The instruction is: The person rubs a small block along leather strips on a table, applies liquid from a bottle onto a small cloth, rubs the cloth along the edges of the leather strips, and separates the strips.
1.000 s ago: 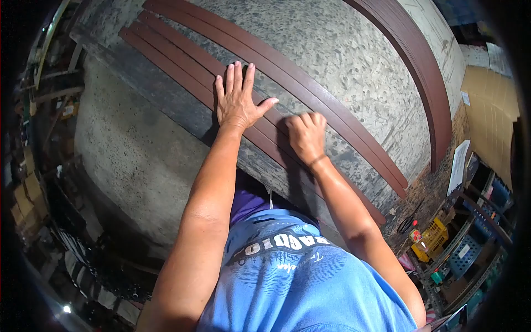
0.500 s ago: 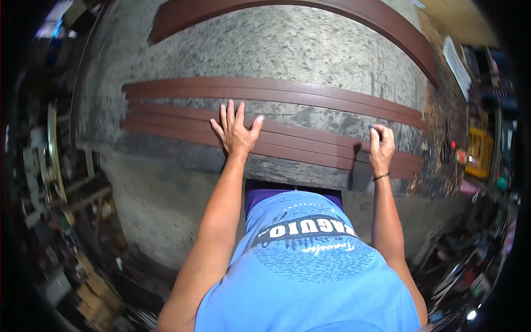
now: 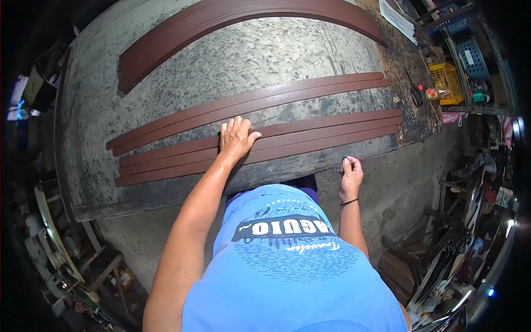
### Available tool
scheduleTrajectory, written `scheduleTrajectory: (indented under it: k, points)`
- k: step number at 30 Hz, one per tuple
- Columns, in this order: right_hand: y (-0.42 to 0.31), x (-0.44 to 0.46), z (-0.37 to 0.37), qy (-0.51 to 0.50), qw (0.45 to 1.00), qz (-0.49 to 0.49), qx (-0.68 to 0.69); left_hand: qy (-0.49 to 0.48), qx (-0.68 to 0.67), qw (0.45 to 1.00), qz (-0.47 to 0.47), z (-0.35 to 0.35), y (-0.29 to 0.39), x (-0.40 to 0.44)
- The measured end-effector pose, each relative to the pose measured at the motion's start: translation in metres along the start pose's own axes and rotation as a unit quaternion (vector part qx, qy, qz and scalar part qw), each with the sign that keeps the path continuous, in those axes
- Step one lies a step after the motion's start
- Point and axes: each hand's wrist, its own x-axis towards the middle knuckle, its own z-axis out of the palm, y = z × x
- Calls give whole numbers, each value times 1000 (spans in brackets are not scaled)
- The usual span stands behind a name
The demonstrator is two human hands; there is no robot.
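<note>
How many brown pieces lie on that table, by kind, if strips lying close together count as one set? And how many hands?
Narrow brown strip sets, nearer and farther: 2
Wide curved brown piece: 1
Hands, left and right: 2
Total: 5

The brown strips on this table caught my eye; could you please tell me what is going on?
A person's left hand rests on the nearer brown strips on the table. The right hand, just off the table's near edge, pinches a small dark object, too small to identify. Behind lie the farther brown strips and a wider curved brown piece.
</note>
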Motion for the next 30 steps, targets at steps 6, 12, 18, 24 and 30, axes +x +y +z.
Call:
scheduleTrajectory:
  k: [6,12,18,24,30]
  points:
    - [-14,10,51,9,974,-172,-146,-35,-7,999,-4,-4,0,4]
    - [-13,66,117,11,857,-356,-372,-114,-44,992,-22,-5,12,15]
    - [1,66,131,25,802,-345,-488,-126,-96,987,-35,16,42,32]
    - [-4,67,135,29,781,-338,-524,-76,-33,996,12,39,45,34]
    - [-1,67,134,33,781,-334,-527,-59,6,998,-3,47,49,35]
